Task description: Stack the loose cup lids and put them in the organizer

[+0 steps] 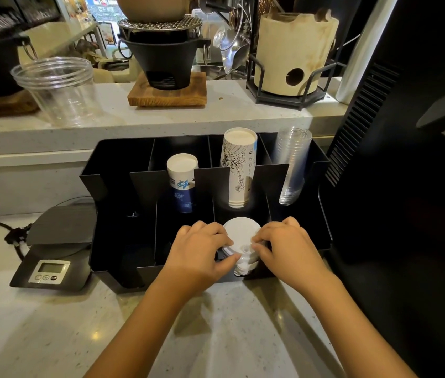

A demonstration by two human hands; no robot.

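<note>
The task looks close to finished: the stack of white cup lids [241,236] already sits inside the black organizer [112,186], in the front compartment just ahead of the tall illustrated paper cup stack [239,170], and no loose lids show on the tabletop [52,336] in front of the organizer. The left hand [198,249] and the right hand [284,241] flank the stack, each grip clamped on its sides, the left thumb low against the lower lids and the right fingertips [256,242] on the top lid's edge. What seems left is to settle the stack fully down, square it up and let go; whether the bottom lid already rests on the organizer floor cannot be told, as the front wall hides it. As for writing, the blue-and-white paper cup stack [182,184], in the organizer slot to the left of the illustrated cups, carries a blue swirl logo with small text too fine to read. The illustrated cups show a line drawing and a few marks, also illegible. The digital scale [52,252], left of the organizer, has a blank display.
</note>
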